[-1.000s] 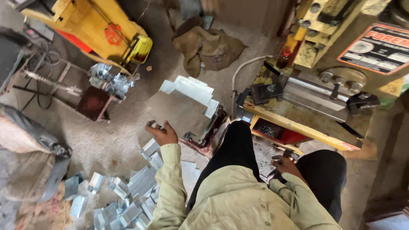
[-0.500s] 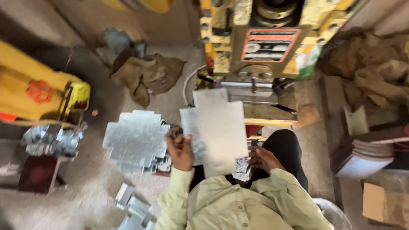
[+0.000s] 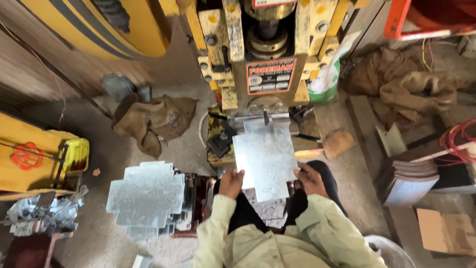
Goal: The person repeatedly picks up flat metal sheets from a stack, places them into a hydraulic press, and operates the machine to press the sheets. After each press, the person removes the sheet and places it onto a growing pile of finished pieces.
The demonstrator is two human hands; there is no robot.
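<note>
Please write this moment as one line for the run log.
left hand: holds metal sheet | right hand: holds sheet | sheet front edge: at yellow press | stack of cut sheets: left

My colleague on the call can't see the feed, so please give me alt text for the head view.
Seen from above, a seated person holds a metal sheet by its near corners, left hand and right hand, its far edge at the yellow press. A stack of notched sheets stands to the left, and brown sacks lie on the floor.
</note>
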